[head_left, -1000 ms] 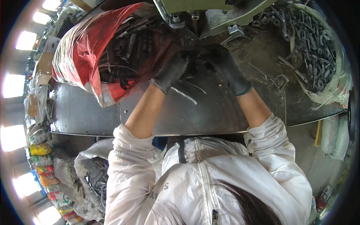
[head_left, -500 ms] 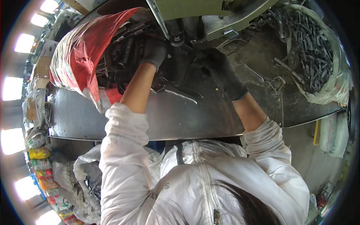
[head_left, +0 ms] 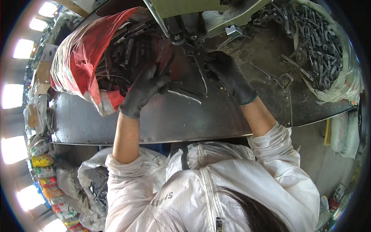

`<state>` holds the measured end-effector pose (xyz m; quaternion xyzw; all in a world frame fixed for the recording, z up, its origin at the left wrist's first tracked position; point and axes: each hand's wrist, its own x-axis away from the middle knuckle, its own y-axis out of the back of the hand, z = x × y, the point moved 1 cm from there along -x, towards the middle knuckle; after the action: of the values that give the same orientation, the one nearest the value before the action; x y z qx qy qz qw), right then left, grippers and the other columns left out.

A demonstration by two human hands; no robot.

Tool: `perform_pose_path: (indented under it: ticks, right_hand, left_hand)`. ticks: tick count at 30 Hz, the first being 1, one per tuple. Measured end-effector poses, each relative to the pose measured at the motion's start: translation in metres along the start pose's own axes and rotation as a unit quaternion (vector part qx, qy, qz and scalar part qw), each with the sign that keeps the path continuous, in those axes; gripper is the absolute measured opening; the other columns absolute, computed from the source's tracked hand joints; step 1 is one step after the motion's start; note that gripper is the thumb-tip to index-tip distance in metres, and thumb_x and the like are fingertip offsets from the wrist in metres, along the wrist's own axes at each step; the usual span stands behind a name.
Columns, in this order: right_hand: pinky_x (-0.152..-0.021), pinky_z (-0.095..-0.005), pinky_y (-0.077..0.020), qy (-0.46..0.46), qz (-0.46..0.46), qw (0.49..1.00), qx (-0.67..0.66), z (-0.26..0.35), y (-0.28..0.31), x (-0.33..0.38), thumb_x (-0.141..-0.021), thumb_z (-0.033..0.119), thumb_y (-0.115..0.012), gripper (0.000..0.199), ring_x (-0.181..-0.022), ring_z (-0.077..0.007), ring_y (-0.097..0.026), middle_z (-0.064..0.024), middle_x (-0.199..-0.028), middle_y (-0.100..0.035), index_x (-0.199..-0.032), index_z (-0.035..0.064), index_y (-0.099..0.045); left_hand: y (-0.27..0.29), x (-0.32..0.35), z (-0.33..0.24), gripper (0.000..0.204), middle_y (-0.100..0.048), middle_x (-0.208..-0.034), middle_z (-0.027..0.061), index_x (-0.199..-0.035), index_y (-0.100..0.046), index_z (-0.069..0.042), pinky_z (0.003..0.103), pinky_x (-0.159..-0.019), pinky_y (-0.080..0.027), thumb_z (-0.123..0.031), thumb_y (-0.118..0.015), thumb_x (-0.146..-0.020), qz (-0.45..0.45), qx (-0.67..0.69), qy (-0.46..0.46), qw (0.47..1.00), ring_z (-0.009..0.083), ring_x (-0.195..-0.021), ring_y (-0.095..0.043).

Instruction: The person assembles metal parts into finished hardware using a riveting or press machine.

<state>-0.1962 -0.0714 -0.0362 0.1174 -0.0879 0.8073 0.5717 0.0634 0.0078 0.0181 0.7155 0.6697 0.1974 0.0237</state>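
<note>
My left hand [head_left: 143, 88], in a dark grey glove, is closed by the near edge of the red-lined sack. A dark, curved metal piece [head_left: 166, 62], blurred, rises from its fingers. My right hand [head_left: 231, 75], gloved alike, is bent with its fingertips against a dark plier-like tool [head_left: 201, 69] under the machine head; the exact grip is hidden. One long curved handle of that tool points toward me. Between my hands lies another curved handle piece [head_left: 184, 95] with a bright edge, flat on the metal table [head_left: 174, 123].
At the left, the red-lined sack [head_left: 83, 58] lies open with several dark metal parts. A pale sack [head_left: 349, 85] of small metal parts stands at the right. The green machine head [head_left: 185, 8] overhangs the middle. Loose plier-like pieces [head_left: 270, 75] lie on the table's right side.
My left hand has drawn back from the sack toward me, with a dark metal piece in its fingers. The plier-like tool's handle has swung right, toward my right hand, which stays almost in place.
</note>
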Motion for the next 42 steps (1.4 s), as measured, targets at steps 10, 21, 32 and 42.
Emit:
perform_pose_path:
  ticks: [10, 21, 32, 42]
  right_hand:
    - [-0.069, -0.0352, -0.0555, 0.178, 0.018, 0.98, 0.086, -0.008, 0.024, 0.027, -0.096, 0.004, -0.061, 0.032, -0.08, -0.02, -0.066, -0.0132, -0.101, -0.067, -0.127, -0.0052, -0.061]
    - [-0.079, -0.032, -0.0602, 0.048, -0.307, 0.944, 0.107, -0.039, 0.137, 0.087, -0.098, 0.004, -0.062, 0.026, -0.095, -0.0192, -0.071, -0.0111, -0.11, -0.068, -0.123, 0.0024, -0.067]
    - [-0.063, -0.0253, -0.0532, 0.061, 0.01, 0.984, -0.169, 0.023, 0.021, 0.008, -0.097, 0.011, -0.066, 0.039, -0.076, -0.012, -0.067, -0.0091, -0.097, -0.072, -0.134, -0.0022, -0.06]
    - [-0.064, -0.0253, -0.0498, 0.078, 0.035, 0.994, -0.065, 0.024, -0.008, 0.001, -0.093, 0.014, -0.071, 0.045, -0.072, -0.0085, -0.062, -0.0072, -0.097, -0.072, -0.132, -0.0045, -0.06]
  left_hand:
    - [-0.08, -0.006, -0.06, 0.052, -0.064, -0.087, 0.0037, -0.116, -0.067, -0.001, 0.025, -0.067, -0.046, -0.051, -0.059, -0.103, 0.127, 0.102, -0.078, 0.984, 0.009, -0.072, -0.058]
    - [-0.06, -0.023, 0.063, 0.049, -0.069, -0.096, 0.0033, -0.12, -0.065, -0.003, 0.026, -0.073, -0.05, -0.048, -0.06, -0.103, -0.004, 0.044, -0.016, 0.999, 0.0089, -0.077, -0.062]
    - [-0.058, -0.059, 0.019, 0.035, -0.068, -0.09, 0.0001, -0.119, -0.066, -0.003, 0.024, -0.063, -0.046, -0.034, -0.052, -0.108, -0.013, 0.063, -0.075, 0.995, 0.0087, -0.07, -0.06]
    - [-0.041, -0.09, 0.074, 0.033, -0.072, -0.101, 0.0121, -0.125, -0.065, -0.002, 0.033, -0.081, -0.055, -0.024, -0.048, -0.108, -0.015, -0.207, -0.265, 0.942, 0.0221, -0.084, -0.069]
